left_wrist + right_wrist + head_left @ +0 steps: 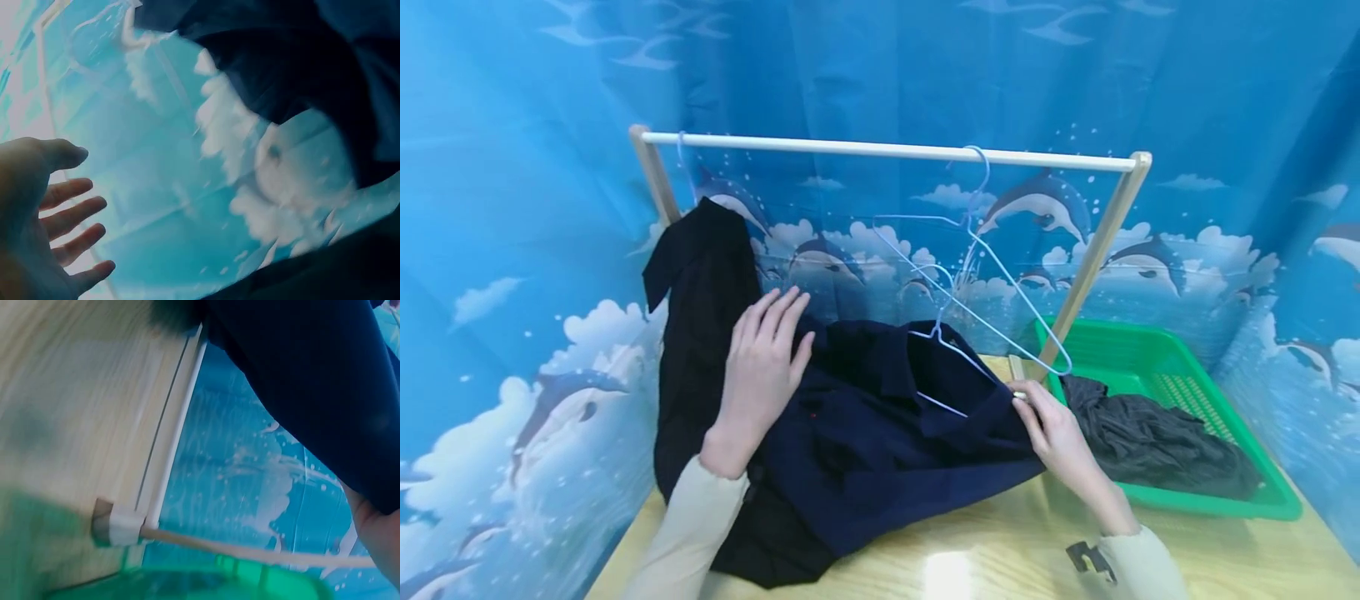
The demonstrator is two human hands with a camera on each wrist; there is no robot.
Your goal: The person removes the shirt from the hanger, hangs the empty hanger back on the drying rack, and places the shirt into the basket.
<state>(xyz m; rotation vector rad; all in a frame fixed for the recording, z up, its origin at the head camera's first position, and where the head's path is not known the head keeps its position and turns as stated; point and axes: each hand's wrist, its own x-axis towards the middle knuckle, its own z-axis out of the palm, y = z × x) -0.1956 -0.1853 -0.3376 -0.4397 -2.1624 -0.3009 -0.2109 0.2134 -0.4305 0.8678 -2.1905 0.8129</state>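
Note:
A navy collared shirt (880, 450) is spread at an angle over the wooden table, with a light blue hanger (951, 350) inside its neck opening. My right hand (1060, 429) pinches the shirt near its right shoulder, beside the collar. In the right wrist view, part of that hand (381, 540) shows at the edge of the dark cloth. My left hand (760, 367) is raised over the shirt's other side, fingers extended and holding nothing. The left wrist view shows this hand (37, 219) with its fingers apart, away from the cloth.
A rack with a white rod (850, 147) stands behind. From it hang a bare light blue hanger (1000, 267) and, at the left, a black garment (700, 333). On the right, a green basket (1247, 433) holds dark grey cloth (1150, 442). The wooden table (1000, 550) lies underneath.

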